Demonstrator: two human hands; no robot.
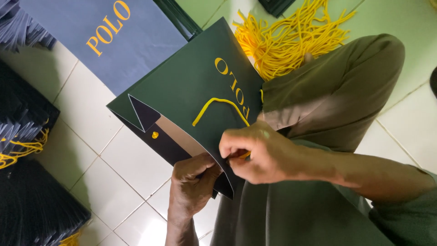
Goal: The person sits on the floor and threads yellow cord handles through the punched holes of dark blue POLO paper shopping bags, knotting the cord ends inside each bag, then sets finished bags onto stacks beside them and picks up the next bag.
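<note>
A dark green paper bag (186, 86) with gold lettering lies tilted across my lap, its open mouth toward me. A yellow cord handle (218, 104) loops over its front face. My right hand (259, 155) pinches the end of that yellow cord at the bag's rim. My left hand (193, 182) reaches into the bag's mouth from below and holds the inner wall. A yellow knot (155, 135) shows on the inside of the far wall.
A heap of loose yellow cords (291, 36) lies on the tiled floor beyond my knee (359, 82). A flat blue-grey bag (123, 36) lies at the top left. Stacks of dark bags (32, 200) with yellow handles stand along the left edge.
</note>
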